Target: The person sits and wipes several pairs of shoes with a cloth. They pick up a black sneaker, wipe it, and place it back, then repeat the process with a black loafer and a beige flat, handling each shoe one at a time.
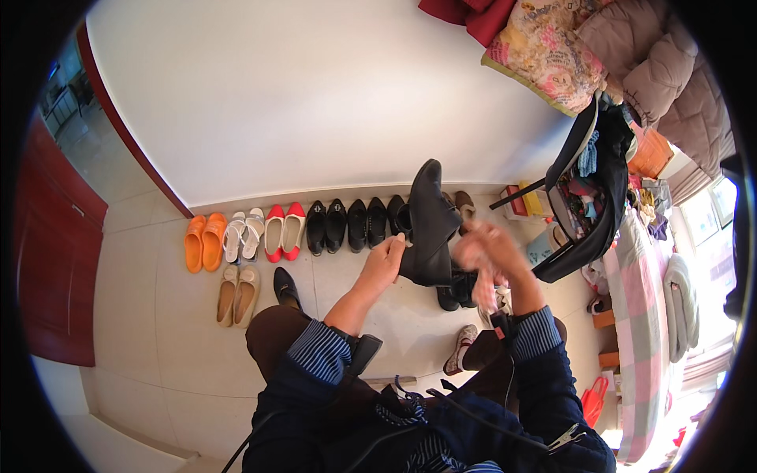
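My left hand (381,260) grips a black leather ankle boot (427,230), thumb and fingers at its left side. The boot is held up off the floor, toe pointing to the wall and heel end towards me. My right hand (497,251), blurred, is at the boot's right side with a pink-and-white checked cloth (485,291) in it; part of the cloth hangs below the fingers. Whether the cloth touches the boot is hard to tell. A single black pointed shoe (285,285) lies beside my left knee, partly hidden by it.
Along the wall stand orange slippers (203,242), white sandals (243,233), red-and-white flats (284,232) and several black shoes (336,226). Beige flats (237,295) sit nearer me. More black shoes (447,298) are below the boot. An open black fabric container (597,195) with clothes stands right.
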{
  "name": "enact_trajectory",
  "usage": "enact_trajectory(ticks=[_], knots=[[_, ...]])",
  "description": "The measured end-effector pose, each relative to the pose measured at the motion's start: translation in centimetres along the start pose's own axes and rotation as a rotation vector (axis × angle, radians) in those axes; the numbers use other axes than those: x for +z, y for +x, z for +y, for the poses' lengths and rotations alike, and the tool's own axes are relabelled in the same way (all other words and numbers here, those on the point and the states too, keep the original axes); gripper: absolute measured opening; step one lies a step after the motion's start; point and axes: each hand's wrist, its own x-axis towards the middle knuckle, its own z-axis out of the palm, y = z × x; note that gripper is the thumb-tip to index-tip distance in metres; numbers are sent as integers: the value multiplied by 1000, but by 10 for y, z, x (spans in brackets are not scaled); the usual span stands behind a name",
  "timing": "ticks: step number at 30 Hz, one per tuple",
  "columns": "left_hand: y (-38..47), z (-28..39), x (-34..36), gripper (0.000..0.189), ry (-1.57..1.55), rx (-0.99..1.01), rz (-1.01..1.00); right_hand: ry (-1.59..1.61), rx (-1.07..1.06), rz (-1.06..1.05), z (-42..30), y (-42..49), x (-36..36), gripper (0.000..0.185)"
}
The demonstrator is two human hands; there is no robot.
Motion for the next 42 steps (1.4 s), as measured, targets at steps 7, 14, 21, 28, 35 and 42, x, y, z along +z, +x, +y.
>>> enact_trajectory(ticks=[7, 14, 21, 28, 35, 42], knots=[[8, -15, 10, 45, 310, 298, 125, -83, -813, 342, -68, 48, 15, 40], [24, -30, 2, 43, 2, 142, 226, -514, -1115, 14, -41, 5, 79, 52], [16, 2, -17, 42, -299, -112, 292, -446, -1064, -333, -26, -85, 79, 51], [3, 20, -11, 41, -295, -127, 193, -292, -926, -11, -103, -6, 67, 44], [14, 1, -14, 37, -786, -148, 256, -559, -1176, 24, -40, -36, 110, 41], [26, -23, -40, 37, -1063, -121, -223, 81, -924, 466, -42, -29, 104, 45]])
